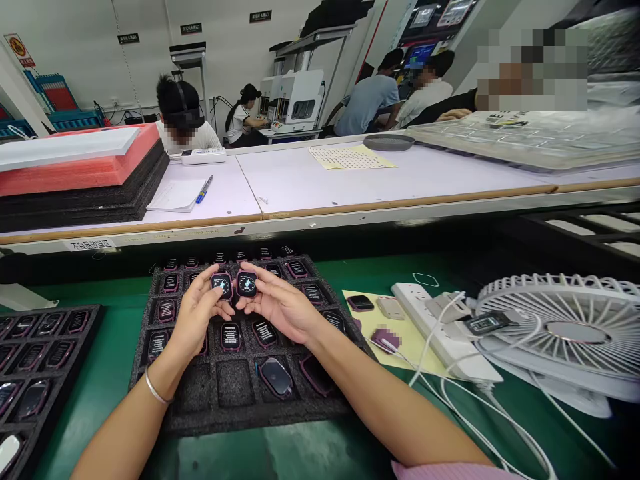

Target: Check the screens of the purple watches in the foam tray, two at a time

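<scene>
My left hand [197, 310] grips a smartwatch case [221, 285] with a lit dial, its thumb resting on the screen. Close beside it, my right hand [280, 303] holds a second smartwatch case [247, 284], also lit with a dial. Both are held above a black foam tray [200, 421] with square pockets. Many pockets hold watch cases showing white text, such as one watch [231, 336] below my hands. A dark-screened watch [276, 377] lies tilted in the front row, next to bare pockets. My forearms cover part of the tray.
Another watch tray [95, 320] lies at left. On the right are a power strip [430, 320], white cables, a white fan [575, 333] and a yellow sheet [367, 327]. A raised shelf [280, 187] crosses behind, carrying foam sheets [75, 180] and a pen [205, 189]. Several people sit beyond.
</scene>
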`<state>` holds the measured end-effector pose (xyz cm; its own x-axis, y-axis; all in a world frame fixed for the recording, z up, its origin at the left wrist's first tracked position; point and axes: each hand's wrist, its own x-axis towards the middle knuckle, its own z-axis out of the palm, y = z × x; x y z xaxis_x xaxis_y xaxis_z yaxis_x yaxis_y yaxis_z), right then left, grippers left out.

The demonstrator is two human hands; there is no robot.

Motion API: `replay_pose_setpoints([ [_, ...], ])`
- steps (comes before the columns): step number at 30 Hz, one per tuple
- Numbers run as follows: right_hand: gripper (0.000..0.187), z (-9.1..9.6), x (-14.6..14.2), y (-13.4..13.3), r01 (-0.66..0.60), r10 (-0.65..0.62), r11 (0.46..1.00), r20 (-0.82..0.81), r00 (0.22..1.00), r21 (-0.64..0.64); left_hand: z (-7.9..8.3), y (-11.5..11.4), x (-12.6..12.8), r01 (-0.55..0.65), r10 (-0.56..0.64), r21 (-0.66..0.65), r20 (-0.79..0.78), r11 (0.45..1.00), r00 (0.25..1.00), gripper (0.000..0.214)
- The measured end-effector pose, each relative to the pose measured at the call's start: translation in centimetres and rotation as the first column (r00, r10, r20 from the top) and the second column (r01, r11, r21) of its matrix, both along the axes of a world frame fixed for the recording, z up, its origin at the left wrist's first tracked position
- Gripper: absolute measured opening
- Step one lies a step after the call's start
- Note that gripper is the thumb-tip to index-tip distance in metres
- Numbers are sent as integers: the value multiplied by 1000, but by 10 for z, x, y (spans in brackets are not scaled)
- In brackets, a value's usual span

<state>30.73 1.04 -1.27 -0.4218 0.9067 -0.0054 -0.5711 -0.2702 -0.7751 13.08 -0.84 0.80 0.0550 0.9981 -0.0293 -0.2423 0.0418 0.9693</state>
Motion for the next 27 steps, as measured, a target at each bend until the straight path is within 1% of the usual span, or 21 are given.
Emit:
replay_pose_setpoints([
  [2, 45, 1, 1, -1, 41, -42, 999, 40, 998, 22, 1, 0, -1, 9, -9, -8, 31, 1000, 999, 64],
  [4, 39, 1, 2, -2, 66, -70, 996, 81, 994, 60, 1, 0, -1, 24, -24, -12, 44, 1000, 999, 63],
  [8, 30, 0, 1, -3, 82, -97, 990, 134, 986, 115, 0, 0, -1, 47, -47, 5, 47, 999, 998, 56],
  [11, 32, -1, 0, -3, 83, -104, 988, 164, 981, 130, -1, 0, 0, 54, -54, 19, 23, 998, 998, 47],
  [15, 35, 0, -1, -4, 82, -112, 985, 205, 972, 150, -3, 0, 2, 53, -52, 30, -26, 998, 998, 41],
  [22, 33, 2, -1, -6, 86, -126, 981, 230, 965, 176, -5, 0, 3, 41, -34, 64, -107, 997, 994, 38],
  [27, 32, 2, -2, -6, 89, -131, 980, 241, 962, 177, -6, -1, 3, 40, -31, 73, -124, 997, 992, 37],
])
